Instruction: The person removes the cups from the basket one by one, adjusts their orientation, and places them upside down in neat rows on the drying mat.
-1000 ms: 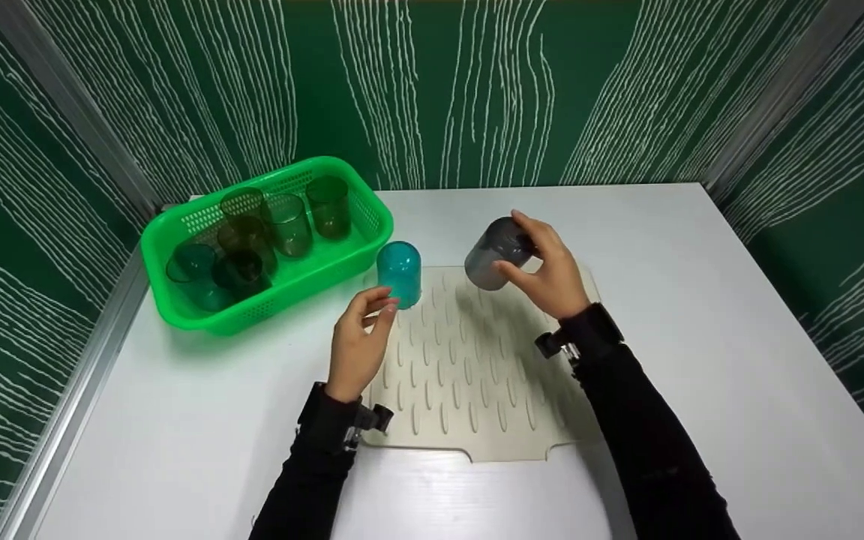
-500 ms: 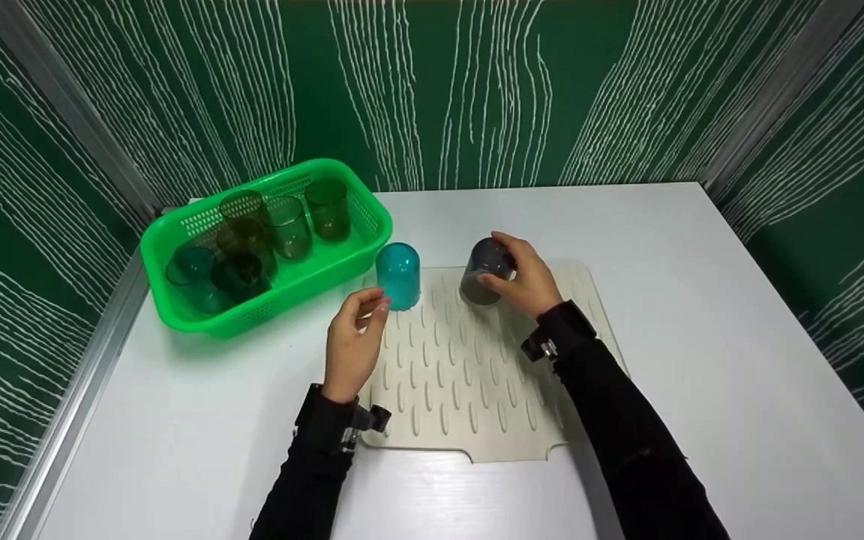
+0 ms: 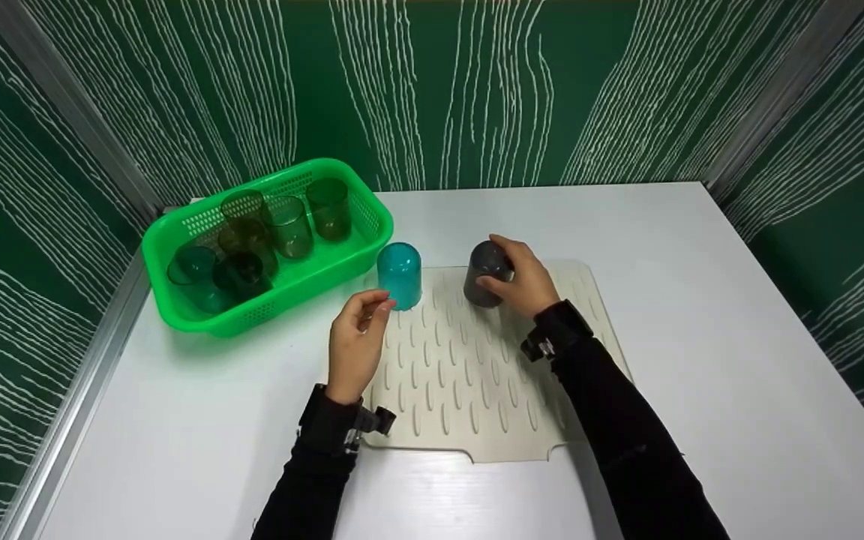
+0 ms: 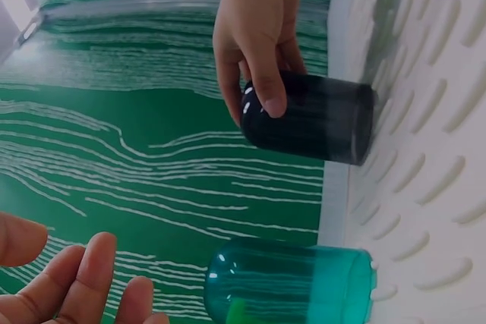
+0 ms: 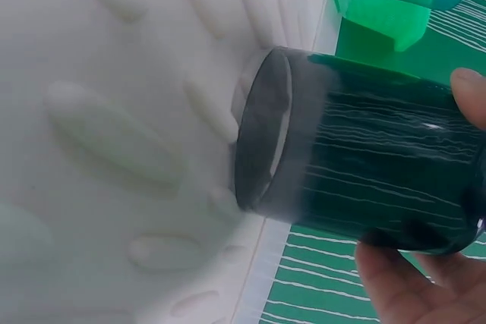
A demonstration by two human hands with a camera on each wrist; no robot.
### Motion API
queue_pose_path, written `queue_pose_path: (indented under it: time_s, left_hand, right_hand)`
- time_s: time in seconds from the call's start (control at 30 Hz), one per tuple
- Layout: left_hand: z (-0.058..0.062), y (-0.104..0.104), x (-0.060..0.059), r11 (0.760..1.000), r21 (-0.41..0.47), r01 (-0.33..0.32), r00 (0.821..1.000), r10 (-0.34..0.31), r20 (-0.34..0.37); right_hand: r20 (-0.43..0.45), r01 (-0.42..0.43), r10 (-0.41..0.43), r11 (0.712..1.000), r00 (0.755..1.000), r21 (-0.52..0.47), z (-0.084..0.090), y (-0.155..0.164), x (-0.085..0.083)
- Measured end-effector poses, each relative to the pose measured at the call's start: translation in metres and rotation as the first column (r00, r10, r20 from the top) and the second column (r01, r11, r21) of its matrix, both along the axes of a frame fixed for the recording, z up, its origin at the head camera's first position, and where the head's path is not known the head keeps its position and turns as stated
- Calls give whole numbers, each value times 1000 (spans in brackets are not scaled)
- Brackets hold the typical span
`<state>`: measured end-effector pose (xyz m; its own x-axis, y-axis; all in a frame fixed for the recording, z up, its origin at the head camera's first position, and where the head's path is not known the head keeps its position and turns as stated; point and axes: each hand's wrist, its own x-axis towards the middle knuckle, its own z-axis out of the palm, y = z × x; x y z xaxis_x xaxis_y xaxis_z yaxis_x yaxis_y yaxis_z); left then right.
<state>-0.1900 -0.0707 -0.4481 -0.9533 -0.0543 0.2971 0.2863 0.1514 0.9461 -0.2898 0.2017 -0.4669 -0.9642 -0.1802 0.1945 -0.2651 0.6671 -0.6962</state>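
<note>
Green basket (image 3: 177, 240) holds six cups; right hand (image 3: 526, 283) grips grey cup (image 3: 483, 271), left hand (image 3: 355, 343) relaxed.

Even, bright overhead light casts soft shadows; the head view is sharp, both wrist views close, distorted and slightly blurred.

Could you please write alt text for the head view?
A right hand grips an upturned grey cup on a ridged cream mat beside an upturned teal cup; the left hand is open nearby.
</note>
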Motion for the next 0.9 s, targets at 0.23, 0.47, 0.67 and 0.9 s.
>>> queue_pose_path:
  time_s: [0.23,0.47,0.67,0.9]
  left_hand:
    - [0,1,0,1000,6,7,1000,-7,15]
    - [-1,2,0,1000,3,16,1000,-16,9]
    - [-1,1,0,1000,7,15,1000,-15,1]
    - [0,2,2,1000,4,26,1000,-26,1]
  right_hand:
    - [34,11,-11,1000,999,-8,0,-3,0]
    - [54,8,-7,1000,999,-15,2,-4,1]
    - [4,-6,6,1000,1000,-16,14,-3,7]
    - [-138,-41,34,998,990,-45,34,-1,28]
